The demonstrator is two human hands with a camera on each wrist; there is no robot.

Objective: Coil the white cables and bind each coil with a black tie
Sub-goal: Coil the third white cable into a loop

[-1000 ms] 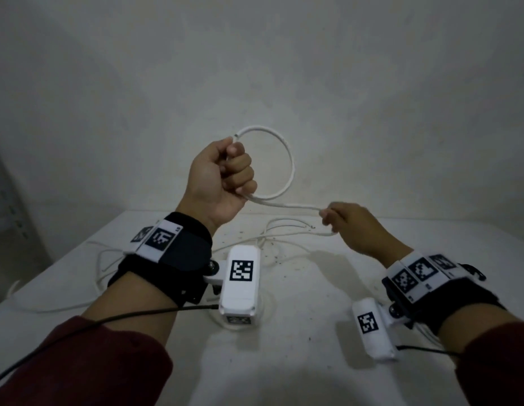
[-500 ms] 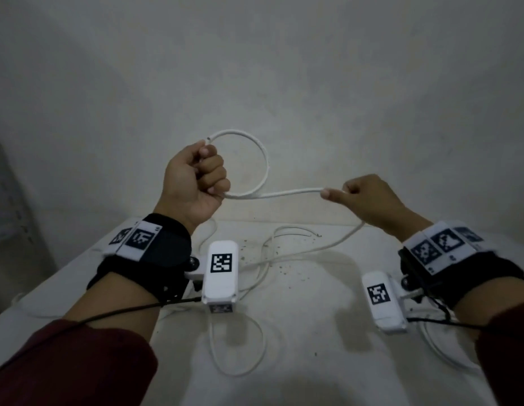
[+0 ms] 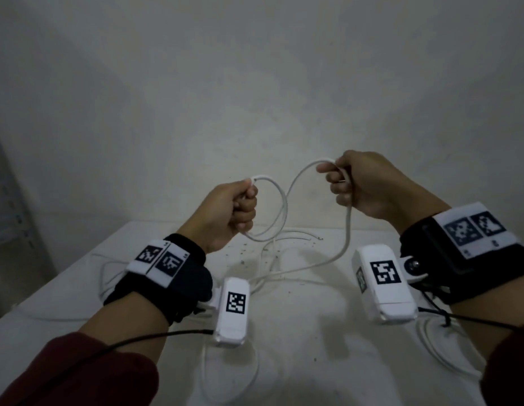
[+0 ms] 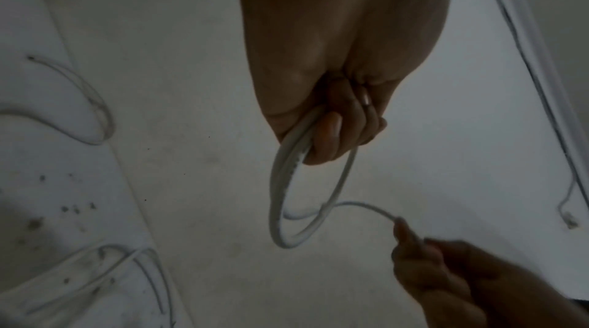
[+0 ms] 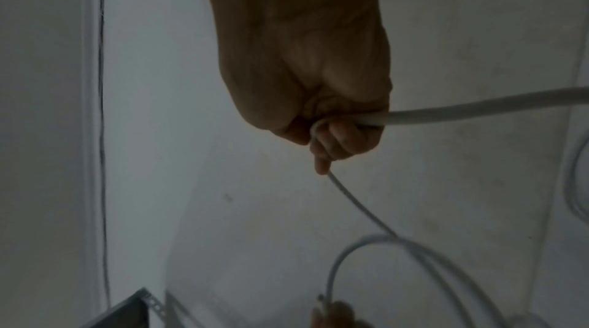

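A white cable (image 3: 285, 200) is held in the air above the table. My left hand (image 3: 240, 208) grips a small round coil of it (image 4: 280, 197), with the cable's end poking out above the fist. From that coil the cable arcs up to my right hand (image 3: 341, 183), which pinches it (image 5: 424, 114) higher and to the right. Below the right hand the cable hangs down to the table (image 3: 313, 341) and trails off. No black tie shows in any view.
Other loose white cables (image 3: 287, 235) lie on the white table behind and under the hands, with more (image 3: 234, 385) at the front and one (image 3: 442, 356) at the right. Dark specks dot the tabletop. A plain wall (image 3: 254, 83) stands close behind.
My right hand rose and moved toward the left hand, lifting the cable into a new arc. My left hand dropped a little and still holds the coil.
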